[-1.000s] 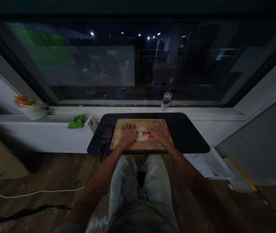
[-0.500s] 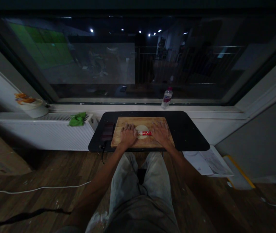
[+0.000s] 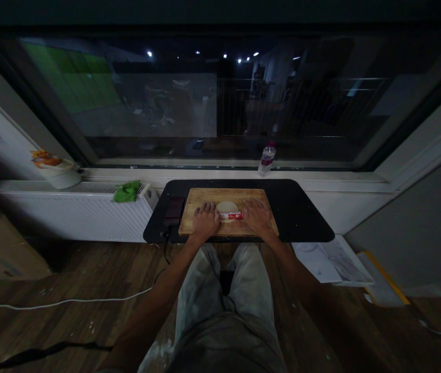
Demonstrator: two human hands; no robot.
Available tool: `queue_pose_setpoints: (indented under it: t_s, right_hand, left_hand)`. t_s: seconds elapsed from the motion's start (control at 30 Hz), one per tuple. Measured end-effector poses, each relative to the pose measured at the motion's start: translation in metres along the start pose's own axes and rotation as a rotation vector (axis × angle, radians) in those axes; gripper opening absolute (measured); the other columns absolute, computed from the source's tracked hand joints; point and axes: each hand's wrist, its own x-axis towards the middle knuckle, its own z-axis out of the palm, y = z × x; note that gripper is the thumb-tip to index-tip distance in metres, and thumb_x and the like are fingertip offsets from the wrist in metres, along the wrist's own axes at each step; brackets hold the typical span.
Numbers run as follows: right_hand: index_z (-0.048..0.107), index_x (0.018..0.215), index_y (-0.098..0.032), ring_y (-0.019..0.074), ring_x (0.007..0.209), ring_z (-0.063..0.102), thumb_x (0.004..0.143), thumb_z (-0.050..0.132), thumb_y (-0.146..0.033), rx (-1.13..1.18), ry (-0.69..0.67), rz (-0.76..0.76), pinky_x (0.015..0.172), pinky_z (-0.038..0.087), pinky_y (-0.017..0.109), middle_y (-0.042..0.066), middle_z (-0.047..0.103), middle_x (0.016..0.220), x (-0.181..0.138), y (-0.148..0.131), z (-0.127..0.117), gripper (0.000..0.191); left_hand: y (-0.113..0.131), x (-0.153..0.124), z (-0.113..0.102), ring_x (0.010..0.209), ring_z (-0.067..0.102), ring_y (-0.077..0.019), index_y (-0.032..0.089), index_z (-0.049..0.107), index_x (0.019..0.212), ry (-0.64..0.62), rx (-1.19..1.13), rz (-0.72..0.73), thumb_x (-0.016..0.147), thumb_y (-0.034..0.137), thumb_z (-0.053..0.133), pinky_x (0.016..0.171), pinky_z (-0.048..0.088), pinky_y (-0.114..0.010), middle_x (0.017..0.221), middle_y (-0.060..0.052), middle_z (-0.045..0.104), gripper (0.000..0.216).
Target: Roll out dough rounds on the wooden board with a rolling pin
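A round, flat piece of pale dough (image 3: 227,207) lies on the wooden cutting board (image 3: 239,195). Across its near edge rests a red-and-white printed tube (image 3: 235,215), lying sideways between my hands. My left hand (image 3: 205,218) covers the tube's left end, palm down, with its fingers stretched forward over the board. Over the right end lies my right hand (image 3: 257,215), also palm down with fingers extended and slightly spread. The tube's two ends are hidden under the palms.
The board sits on a black tabletop (image 3: 302,212), beside a dark brown box-like object (image 3: 174,211) with a cable. A water bottle (image 3: 267,158) stands on the windowsill. A green cloth (image 3: 127,191) lies on the radiator (image 3: 88,215), near a white tub (image 3: 62,176).
Both hands and the tube have shifted slightly toward me, from the middle of the dough to its near edge. The view has tilted a little.
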Motion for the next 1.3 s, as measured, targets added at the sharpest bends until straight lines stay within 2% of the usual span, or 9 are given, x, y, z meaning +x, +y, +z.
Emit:
queue_pose_setpoints:
  t_s: [0.3, 0.5, 0.77, 0.97, 1.17, 1.3]
  right_hand:
    - [0.067, 0.162, -0.018, 0.0294, 0.154, 0.057, 0.116, 0.041, -0.031, -0.026, -0.013, 0.002, 0.132, 0.036, 0.041, 0.015, 0.065, 0.167, -0.008, -0.004, -0.012, 0.055]
    - [0.067, 0.163, -0.017, 0.0317, 0.155, 0.057, 0.115, 0.04, -0.03, -0.007, -0.045, 0.007, 0.132, 0.035, 0.044, 0.017, 0.063, 0.17, -0.012, -0.008, -0.022, 0.056]
    - [0.07, 0.16, -0.019, 0.0314, 0.156, 0.055, 0.116, 0.038, -0.032, -0.017, -0.026, 0.007, 0.134, 0.033, 0.045, 0.016, 0.063, 0.169, -0.011, -0.006, -0.018, 0.056]
    - [0.07, 0.16, -0.02, 0.0318, 0.154, 0.056, 0.116, 0.04, -0.035, -0.043, -0.051, 0.017, 0.133, 0.033, 0.045, 0.015, 0.066, 0.167, 0.0, -0.007, -0.016, 0.056]
    - [0.073, 0.157, -0.02, 0.0319, 0.156, 0.056, 0.117, 0.042, -0.036, -0.016, -0.094, 0.032, 0.134, 0.031, 0.046, 0.016, 0.068, 0.164, 0.023, -0.004, -0.008, 0.053]
    - [0.07, 0.161, -0.021, 0.0319, 0.16, 0.052, 0.117, 0.043, -0.036, 0.036, -0.118, 0.033, 0.136, 0.027, 0.048, 0.015, 0.07, 0.163, 0.041, 0.001, 0.002, 0.053]
  left_hand:
    - [0.0, -0.007, 0.004, 0.159, 0.059, -0.0342, 0.015, 0.068, 0.16, 0.027, -0.026, 0.019, 0.119, 0.032, 0.037, 0.132, 0.043, -0.053, 0.165, -0.018, 0.068, 0.054]
    - [0.0, -0.013, 0.007, 0.162, 0.056, -0.0334, 0.016, 0.066, 0.162, 0.047, -0.022, 0.019, 0.119, 0.033, 0.037, 0.135, 0.041, -0.053, 0.167, -0.016, 0.066, 0.055]
    - [0.0, -0.012, 0.009, 0.161, 0.057, -0.0352, 0.017, 0.067, 0.162, 0.064, -0.037, 0.018, 0.118, 0.034, 0.039, 0.136, 0.04, -0.057, 0.165, -0.017, 0.068, 0.055]
    - [-0.001, -0.005, 0.009, 0.161, 0.056, -0.0367, 0.012, 0.068, 0.159, 0.06, -0.005, 0.017, 0.117, 0.033, 0.038, 0.134, 0.042, -0.058, 0.164, -0.02, 0.068, 0.056]
    - [0.0, 0.009, 0.007, 0.162, 0.053, -0.0372, 0.018, 0.068, 0.159, 0.057, -0.004, -0.036, 0.117, 0.033, 0.039, 0.133, 0.042, -0.06, 0.163, -0.018, 0.069, 0.053]
    - [-0.001, 0.023, 0.001, 0.161, 0.054, -0.0379, 0.021, 0.072, 0.152, 0.029, -0.007, -0.035, 0.117, 0.033, 0.041, 0.132, 0.042, -0.058, 0.159, -0.017, 0.071, 0.048]
